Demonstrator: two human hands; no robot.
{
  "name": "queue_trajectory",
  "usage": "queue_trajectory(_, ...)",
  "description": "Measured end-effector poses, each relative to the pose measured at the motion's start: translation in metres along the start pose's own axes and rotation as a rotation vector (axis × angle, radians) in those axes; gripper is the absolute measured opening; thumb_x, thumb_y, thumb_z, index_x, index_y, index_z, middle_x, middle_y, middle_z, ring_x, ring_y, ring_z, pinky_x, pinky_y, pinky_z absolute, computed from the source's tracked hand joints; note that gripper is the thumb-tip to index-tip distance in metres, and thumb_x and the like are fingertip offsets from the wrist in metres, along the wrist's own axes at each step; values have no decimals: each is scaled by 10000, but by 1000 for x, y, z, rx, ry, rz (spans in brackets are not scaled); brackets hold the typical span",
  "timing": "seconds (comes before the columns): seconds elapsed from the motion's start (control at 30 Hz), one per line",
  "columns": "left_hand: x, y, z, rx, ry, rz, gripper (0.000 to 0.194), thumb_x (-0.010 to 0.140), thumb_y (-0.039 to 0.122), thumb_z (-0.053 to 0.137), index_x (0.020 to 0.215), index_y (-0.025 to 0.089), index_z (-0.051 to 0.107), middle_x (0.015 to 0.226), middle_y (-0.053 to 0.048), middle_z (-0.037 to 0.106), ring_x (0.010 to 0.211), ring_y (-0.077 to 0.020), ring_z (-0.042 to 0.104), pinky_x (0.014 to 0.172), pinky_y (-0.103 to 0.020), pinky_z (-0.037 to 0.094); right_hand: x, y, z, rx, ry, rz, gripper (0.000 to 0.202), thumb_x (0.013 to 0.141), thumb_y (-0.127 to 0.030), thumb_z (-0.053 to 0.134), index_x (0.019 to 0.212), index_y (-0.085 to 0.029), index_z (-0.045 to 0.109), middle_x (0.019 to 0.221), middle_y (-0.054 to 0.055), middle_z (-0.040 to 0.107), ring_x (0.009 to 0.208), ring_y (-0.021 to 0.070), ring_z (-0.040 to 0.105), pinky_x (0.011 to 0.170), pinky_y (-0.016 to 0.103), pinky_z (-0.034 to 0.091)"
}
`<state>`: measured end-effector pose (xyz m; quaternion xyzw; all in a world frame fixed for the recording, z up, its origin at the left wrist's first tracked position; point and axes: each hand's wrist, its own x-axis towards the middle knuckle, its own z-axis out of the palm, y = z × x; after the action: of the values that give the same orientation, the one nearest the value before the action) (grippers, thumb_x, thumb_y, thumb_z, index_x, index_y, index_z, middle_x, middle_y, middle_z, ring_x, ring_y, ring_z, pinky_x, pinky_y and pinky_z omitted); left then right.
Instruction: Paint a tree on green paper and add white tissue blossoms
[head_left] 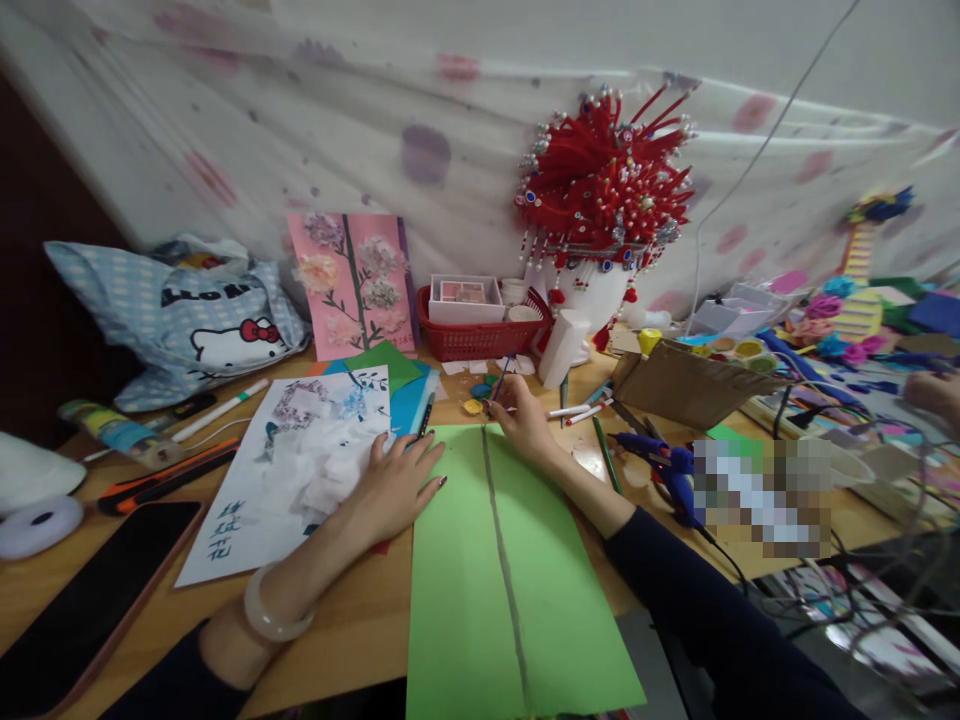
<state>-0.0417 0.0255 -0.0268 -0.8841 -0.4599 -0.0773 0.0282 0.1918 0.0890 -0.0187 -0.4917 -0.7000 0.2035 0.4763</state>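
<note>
A long light-green sheet (457, 600) lies in front of me, with a dark grey-green line painted down its middle. My left hand (397, 482) rests open with fingers spread, its fingertips at the sheet's left edge, over part of a white paper (247, 500) with flower artwork. Beyond the sheet's top edge, my right hand (523, 415) is closed on a thin dark paintbrush (505, 378). The brush's lower end is near small paint pots, one of them yellow (472, 406).
A red basket (480, 340), a pink flower picture (352, 290) and a red beaded headdress (611, 190) stand behind. At left are a phone (97, 600) and an orange cutter (165, 478). A blue glue gun (660, 460) with its cord lies right. Another person's hand (934, 392) shows far right.
</note>
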Motion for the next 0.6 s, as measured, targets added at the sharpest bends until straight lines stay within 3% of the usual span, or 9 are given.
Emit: queue_trajectory(0.6,0,0,0,-9,3,3,431,974,385,310,1344,248,483,1417,-86,478,1241,-303,422,1045,-582,220,0,-3,4,-35,42,-22,137,816,-321,519,864,-231,429,720,-13,546,643,163,519,613,291,428)
